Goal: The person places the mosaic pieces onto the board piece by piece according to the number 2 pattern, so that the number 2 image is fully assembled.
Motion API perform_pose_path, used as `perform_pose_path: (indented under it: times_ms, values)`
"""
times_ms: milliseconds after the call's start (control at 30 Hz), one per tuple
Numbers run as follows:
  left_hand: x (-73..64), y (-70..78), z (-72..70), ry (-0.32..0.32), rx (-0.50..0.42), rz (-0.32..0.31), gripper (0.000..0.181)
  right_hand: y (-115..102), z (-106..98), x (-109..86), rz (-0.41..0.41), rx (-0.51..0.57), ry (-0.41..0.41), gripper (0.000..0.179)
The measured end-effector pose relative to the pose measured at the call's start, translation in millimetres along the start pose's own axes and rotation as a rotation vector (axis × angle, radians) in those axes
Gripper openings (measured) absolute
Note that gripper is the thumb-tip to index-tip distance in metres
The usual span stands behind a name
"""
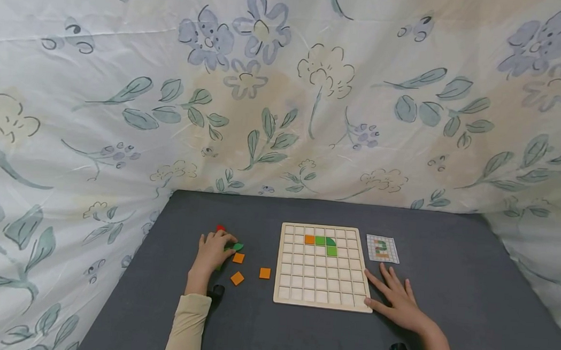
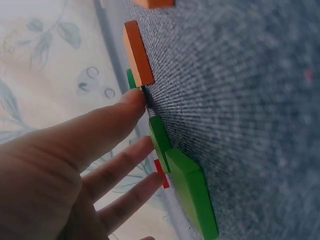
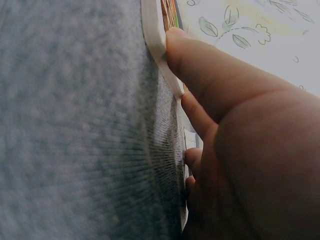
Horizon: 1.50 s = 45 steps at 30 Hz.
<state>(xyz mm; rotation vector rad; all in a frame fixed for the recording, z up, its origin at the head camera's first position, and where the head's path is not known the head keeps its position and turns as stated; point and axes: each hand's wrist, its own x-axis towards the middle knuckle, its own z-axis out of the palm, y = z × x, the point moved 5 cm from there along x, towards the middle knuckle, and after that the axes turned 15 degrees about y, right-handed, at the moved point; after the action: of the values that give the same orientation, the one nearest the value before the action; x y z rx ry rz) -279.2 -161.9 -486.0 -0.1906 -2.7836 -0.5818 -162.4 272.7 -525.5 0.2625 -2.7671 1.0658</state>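
Note:
My left hand (image 1: 212, 252) is low over a loose group of tiles left of the board, thumb and forefinger tips right at a green quarter-round tile (image 1: 238, 246). In the left wrist view, the thumb comes down between an orange tile (image 2: 138, 54) and a green tile (image 2: 159, 142), with a larger green tile (image 2: 192, 192) nearer the camera. The forefinger is hidden there. My right hand (image 1: 400, 300) is spread out, its thumb and forefinger touching the right edge of the wooden grid board (image 1: 302, 299). An orange tile (image 1: 309, 240) and several green ones sit in its upper cells.
A small pattern card (image 1: 392, 243) lies right of the board. Orange square tiles (image 1: 265, 273) are scattered left of the board, and a red tile (image 1: 221, 227) shows behind the left hand. A floral cloth (image 1: 284, 116) hangs behind the dark table (image 1: 318, 338).

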Motion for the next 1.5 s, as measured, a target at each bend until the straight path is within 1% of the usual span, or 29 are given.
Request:
perform_pose_path:
  times_ms: [133,300,433,567,833,1000,1233,1367,1500]
  values:
    - [-0.4,2.0,-0.7,0.009,0.011,0.006,0.024,0.8,-0.2,0.8,-0.002,-0.014,0.003,0.067]
    - [0.0,7.5,-2.4,0.038,-0.002,0.016,0.023,1.9,-1.7,0.9,-0.007,-0.02,0.009,0.066]
    - [1.5,15.7,-1.7,0.069,0.001,0.054,0.023,2.2,-3.4,0.3,-0.007,-0.022,0.013,0.066]
    - [2.3,27.9,-0.1,0.087,0.009,0.102,0.024,2.0,-4.7,-0.6,-0.006,-0.022,0.018,0.067]
    - [0.9,47.2,9.0,0.083,0.005,0.159,0.023,1.8,-4.8,-1.4,-0.009,-0.017,0.02,0.066]
    - [-0.8,56.6,9.6,0.085,0.011,0.182,0.024,3.3,-2.3,-0.4,-0.006,-0.009,0.013,0.066]
    - [-4.2,71.1,15.1,0.086,0.015,0.247,0.025,4.5,0.4,-0.6,-0.003,-0.008,0.014,0.066]
    - [-6.0,79.0,19.0,0.084,-0.003,0.263,0.024,4.1,1.3,-1.2,-0.004,-0.002,0.015,0.066]
    - [-7.6,86.4,23.1,0.077,0.0,0.285,0.024,2.8,1.4,-1.1,-0.007,-0.007,0.016,0.066]
